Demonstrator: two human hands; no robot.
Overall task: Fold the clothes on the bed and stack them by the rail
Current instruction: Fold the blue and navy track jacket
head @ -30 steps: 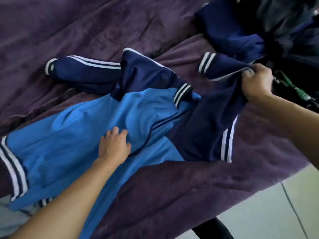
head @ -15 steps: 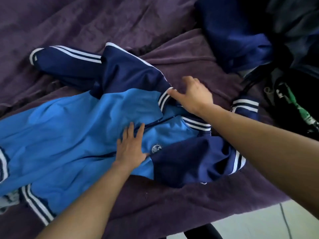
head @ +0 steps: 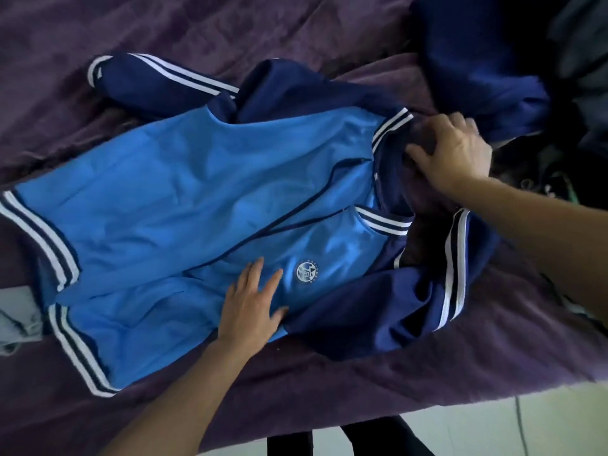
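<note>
The task is at an early stage. One pale garment [head: 16,319] lies at the left edge of the bed [head: 164,28]. One jacket [head: 184,199] lies spread mid-bed, both sleeves [head: 158,83] unfolded. Your left hand [head: 253,304] rests flat on it, fingers straight. Your right hand [head: 455,153] covers the collar [head: 391,124], fingers bent; whether it grips cannot be told. One dark heap [head: 477,60] waits at the far right corner. No stack is visible.

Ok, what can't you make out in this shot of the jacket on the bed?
Head view only:
Badge on the jacket: too small and blurred to read.
Dark clothes pile: shadowed, cut off by the top right edge.
Grey cloth: cut off by the left edge.
Right hand: whether it grips the collar is hidden by its own back.
Rail: out of frame.
</note>
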